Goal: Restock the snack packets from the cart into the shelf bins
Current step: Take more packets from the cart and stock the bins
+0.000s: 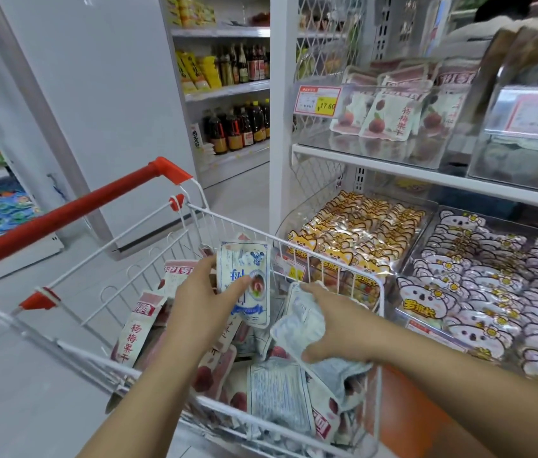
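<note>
A white wire cart [329,259] with a red handle stands before me, filled with several red-and-white and blue-and-white snack packets. My left hand [205,299] grips an upright blue-and-white packet [244,285] above the pile, thumb across its front. My right hand [333,328] holds a crumpled pale packet [297,328] near the cart's right wall. On the upper shelf at right a clear bin [376,150] holds red-and-white packets of the same kind [390,117].
The lower shelf has clear bins of orange cat-shaped packs [360,233] and pink bear-shaped packs [479,285]. Another clear bin [525,160] stands at the upper right. Bottles [238,127] fill far shelves. A white pillar [95,110] rises behind the cart. Goods lie at far left.
</note>
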A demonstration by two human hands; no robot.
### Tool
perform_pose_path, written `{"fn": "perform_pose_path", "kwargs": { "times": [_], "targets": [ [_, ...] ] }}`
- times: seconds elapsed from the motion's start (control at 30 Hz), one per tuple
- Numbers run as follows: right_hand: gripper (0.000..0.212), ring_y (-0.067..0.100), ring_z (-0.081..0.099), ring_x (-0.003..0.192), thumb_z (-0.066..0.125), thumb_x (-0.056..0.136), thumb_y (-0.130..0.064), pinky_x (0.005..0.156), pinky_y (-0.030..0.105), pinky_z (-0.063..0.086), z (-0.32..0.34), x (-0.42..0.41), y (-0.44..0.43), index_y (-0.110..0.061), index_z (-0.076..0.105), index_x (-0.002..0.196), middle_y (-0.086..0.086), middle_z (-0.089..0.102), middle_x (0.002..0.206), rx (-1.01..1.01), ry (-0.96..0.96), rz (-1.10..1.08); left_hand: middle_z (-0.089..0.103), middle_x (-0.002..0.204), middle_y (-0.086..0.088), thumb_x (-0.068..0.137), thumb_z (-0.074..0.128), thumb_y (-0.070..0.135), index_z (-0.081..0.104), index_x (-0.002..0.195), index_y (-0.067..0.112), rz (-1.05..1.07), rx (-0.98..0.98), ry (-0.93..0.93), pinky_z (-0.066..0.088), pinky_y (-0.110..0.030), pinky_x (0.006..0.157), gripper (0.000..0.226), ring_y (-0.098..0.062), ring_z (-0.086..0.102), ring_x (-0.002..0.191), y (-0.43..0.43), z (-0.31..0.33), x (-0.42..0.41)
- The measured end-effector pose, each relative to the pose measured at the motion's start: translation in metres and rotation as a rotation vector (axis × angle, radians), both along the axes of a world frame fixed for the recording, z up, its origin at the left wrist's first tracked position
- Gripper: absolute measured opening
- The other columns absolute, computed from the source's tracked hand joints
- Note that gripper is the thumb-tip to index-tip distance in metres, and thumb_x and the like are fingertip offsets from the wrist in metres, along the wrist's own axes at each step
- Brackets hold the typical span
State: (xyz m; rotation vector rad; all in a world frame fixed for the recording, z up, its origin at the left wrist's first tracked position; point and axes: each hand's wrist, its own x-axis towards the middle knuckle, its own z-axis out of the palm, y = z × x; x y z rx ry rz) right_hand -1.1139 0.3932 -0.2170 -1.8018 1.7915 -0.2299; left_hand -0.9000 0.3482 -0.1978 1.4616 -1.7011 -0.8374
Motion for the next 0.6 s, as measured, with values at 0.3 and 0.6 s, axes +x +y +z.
{"fn": "perform_pose_path", "kwargs": {
  "times": [0.3, 0.6],
  "targets": [
    [0.067, 0.013, 0.05, 0.108, 0.066, 0.074, 0.012, 0.098, 0.029, 0.041, 0.014, -0.01, 0.003, -0.026, 0.06, 0.129, -0.01, 0.064, 0.125, -1.075, -0.174, 0.237, 0.073, 0.117, -0.015, 0.096, 0.064, 0.026, 0.064, 0.128, 0.018, -0.323, 0.763, 0.564, 0.063, -0.04, 0.077, 0.033, -0.028, 0.072, 0.1, -0.003, 0.007, -0.004],
    [0.042, 0.027, 0.067, 0.093, 0.071, 0.077, 0.016, 0.114, 0.055, 0.036, -0.008, -0.013, 0.005, -0.014, 0.059, 0.103, 0.011, 0.067, 0.094, -1.336, 0.016, 0.466, 0.064, 0.133, -0.019, 0.097, 0.053, 0.047, 0.067, 0.13, 0.013, -0.537, 0.897, 0.719, 0.062, -0.035, 0.07, 0.049, -0.027, 0.071, 0.097, 0.008, 0.017, 0.001]
  ]
}}
